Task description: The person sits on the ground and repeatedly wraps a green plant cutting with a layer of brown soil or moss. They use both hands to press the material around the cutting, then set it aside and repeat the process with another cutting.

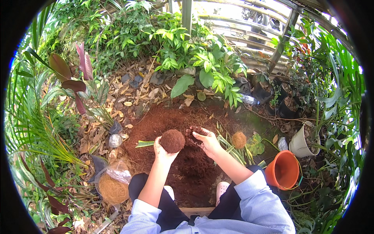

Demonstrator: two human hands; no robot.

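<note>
My left hand (165, 150) holds a round ball of brown fibrous potting material (172, 141) from below, and a green, pale-edged leaf (145, 143) juts out to its left. Just right of the ball, my right hand (204, 140) is raised with crumbs of dark brown matter on its fingers; the fingers are apart and partly curled. Beneath both hands lies a spread of loose reddish-brown potting material (194, 172). To the right, a smaller tan fibre ball (239, 140) rests by some long striped leaves (230, 147).
An orange bucket (282, 170) and a whitish pot (302, 142) stand at the right. At the left, a clear plastic bag (118, 172) lies against a bundle of golden fibre (113, 189). Potted plants, leaf litter and a bamboo fence (248, 25) surround the spot.
</note>
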